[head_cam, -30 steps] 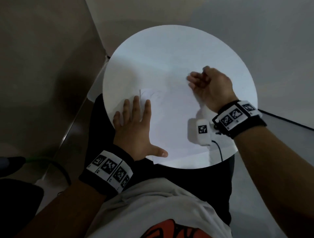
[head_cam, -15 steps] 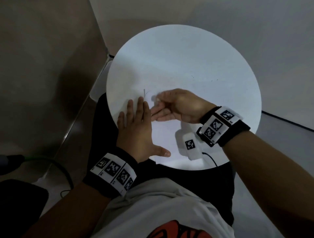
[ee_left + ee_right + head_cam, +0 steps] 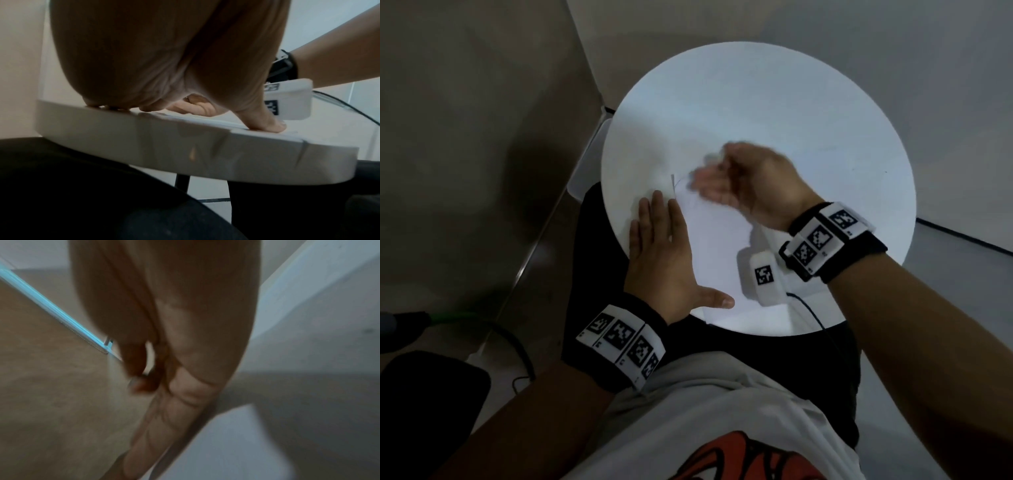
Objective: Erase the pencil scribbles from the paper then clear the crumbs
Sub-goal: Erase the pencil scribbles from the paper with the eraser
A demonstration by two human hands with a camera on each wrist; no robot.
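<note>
A white sheet of paper [image 3: 717, 250] lies on the near part of a round white table [image 3: 791, 102]. A short pencil line [image 3: 674, 185] shows at the sheet's far left corner. My left hand [image 3: 659, 240] lies flat on the sheet's left edge with fingers straight and the thumb [image 3: 265, 123] spread along the table rim. My right hand [image 3: 736, 178] hovers blurred over the upper paper, its lower fingers stretched out. Its thumb and forefinger [image 3: 144, 378] seem to pinch a small pale eraser [image 3: 709, 159], which is hard to make out.
A few dark specks [image 3: 853, 168] dot the right side of the table. The right wrist's white camera box [image 3: 765, 279] and its black cable [image 3: 808, 310] hang over the near edge. My lap is under the rim [image 3: 185, 146]; grey floor surrounds the table.
My right hand swung from the far right of the paper to beside my left fingers, and now sweeps back up and right, blurred. The left hand stays put.
</note>
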